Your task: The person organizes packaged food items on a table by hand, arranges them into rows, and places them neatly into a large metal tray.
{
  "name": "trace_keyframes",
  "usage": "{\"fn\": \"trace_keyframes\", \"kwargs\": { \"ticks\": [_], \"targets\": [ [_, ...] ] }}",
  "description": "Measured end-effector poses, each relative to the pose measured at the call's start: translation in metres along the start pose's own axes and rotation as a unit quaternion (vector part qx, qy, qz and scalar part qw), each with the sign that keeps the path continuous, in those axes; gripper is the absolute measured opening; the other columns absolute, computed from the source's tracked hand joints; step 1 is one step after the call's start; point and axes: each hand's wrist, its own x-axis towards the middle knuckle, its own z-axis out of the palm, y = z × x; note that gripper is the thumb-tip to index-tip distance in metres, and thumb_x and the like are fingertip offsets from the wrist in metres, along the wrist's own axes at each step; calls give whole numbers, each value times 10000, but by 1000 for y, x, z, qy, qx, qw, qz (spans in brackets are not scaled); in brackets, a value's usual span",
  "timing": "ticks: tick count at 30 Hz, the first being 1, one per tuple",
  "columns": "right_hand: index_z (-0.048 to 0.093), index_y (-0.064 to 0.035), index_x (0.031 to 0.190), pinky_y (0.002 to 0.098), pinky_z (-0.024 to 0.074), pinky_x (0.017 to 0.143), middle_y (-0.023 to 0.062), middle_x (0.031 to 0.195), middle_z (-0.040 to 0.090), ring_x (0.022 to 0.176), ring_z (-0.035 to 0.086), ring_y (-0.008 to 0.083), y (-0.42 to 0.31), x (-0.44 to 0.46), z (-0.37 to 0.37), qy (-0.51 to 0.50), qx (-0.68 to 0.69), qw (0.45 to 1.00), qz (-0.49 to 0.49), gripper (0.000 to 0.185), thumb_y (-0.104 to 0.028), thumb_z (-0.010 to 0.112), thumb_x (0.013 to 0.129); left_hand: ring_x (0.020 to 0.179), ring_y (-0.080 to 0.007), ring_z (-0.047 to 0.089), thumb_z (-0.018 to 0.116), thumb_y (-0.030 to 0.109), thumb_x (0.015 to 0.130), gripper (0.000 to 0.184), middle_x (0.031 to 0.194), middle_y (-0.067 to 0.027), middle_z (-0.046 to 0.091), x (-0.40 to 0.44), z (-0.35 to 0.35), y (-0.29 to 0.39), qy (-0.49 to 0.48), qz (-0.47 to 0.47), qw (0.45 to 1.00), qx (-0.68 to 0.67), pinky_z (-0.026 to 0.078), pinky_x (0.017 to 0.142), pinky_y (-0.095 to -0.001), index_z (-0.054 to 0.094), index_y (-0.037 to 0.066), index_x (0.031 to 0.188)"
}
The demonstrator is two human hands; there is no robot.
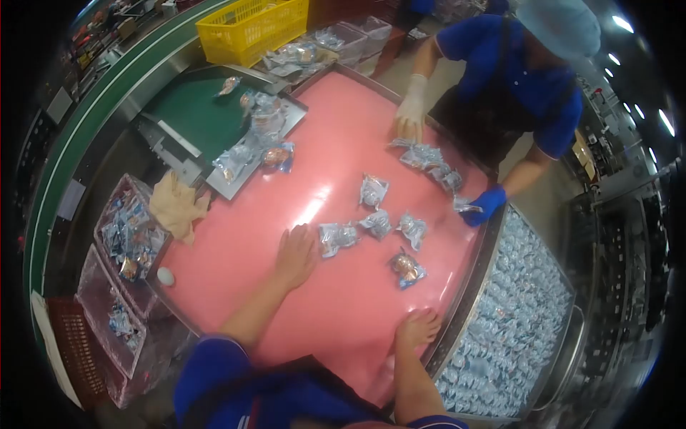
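My left hand (296, 256) lies on the pink table (264, 307) with its fingers stretched out and nothing held. Just right of its fingers is a clear-and-silver sealed packet (338, 238). More such packets, one (373, 191), another (376, 224) and a third (412, 230), lie loosely grouped beyond it. Closer to me is a packet with an orange-brown print or content (407, 269). My right hand (419, 329) rests below that packet near the table's right edge, fingers extended, apart from it. What the packets contain cannot be made out.
Opposite, a co-worker's gloved hands (411, 114) handle a row of packets (429, 157). A metal bin (572, 314) full of packets adjoins the right edge. At left are a green conveyor (193, 107), a beige glove (177, 204) and plastic-lined crates (107, 300); a yellow crate (250, 32) stands behind.
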Motion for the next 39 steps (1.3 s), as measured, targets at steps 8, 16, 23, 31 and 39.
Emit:
{"fn": "trace_keyframes", "kwargs": {
  "ticks": [8, 16, 23, 31, 39],
  "targets": [
    [449, -120, 1357, 533, 325, 1042, 155, 1491, 371, 1363, 359, 358, 12, 0, 2, 0, -2, 1000, -12, 538, -378, 577, 903, 1442, -467, 212, 635, 197, 867, 685, 1554, -236, 268, 39, -31, -23, 158, -110, 981, -8, 217, 1166, -560, 360, 61, 1479],
    [449, -102, 1382, 575, 315, 1048, 174, 1451, 408, 1354, 363, 394, 14, -1, 11, 20, 17, 999, -32, 550, -363, 568, 913, 1484, -439, 96, 638, 469, 872, 710, 1630, -101, 144, 239, -96, -125, 66, -293, 943, 146, 278, 997, -789, 385, 238, 1494],
    [448, -77, 1365, 570, 290, 1066, 184, 1450, 397, 1357, 348, 398, 11, -1, 1, 11, 31, 999, -39, 544, -332, 572, 900, 1341, -360, 374, 654, 386, 813, 524, 1415, -90, 477, 229, -16, -125, 62, -145, 963, 217, 429, 953, -607, 586, 199, 1297],
    [449, -96, 1337, 547, 290, 1060, 161, 1452, 390, 1352, 353, 373, 10, -1, 2, 26, 21, 999, -42, 544, -342, 598, 875, 1174, -322, 526, 654, 237, 754, 414, 1246, -98, 598, 162, 14, -52, 72, 5, 996, 51, 423, 993, -510, 669, 167, 1162],
    [459, -117, 1332, 550, 294, 1054, 142, 1469, 381, 1363, 347, 360, 11, 1, 7, 30, 26, 999, -36, 535, -362, 599, 877, 1052, -339, 569, 711, 217, 696, 359, 1157, -118, 607, 62, 46, 100, -19, 69, 994, -81, 495, 876, -457, 684, 138, 1045]
  ]
}}
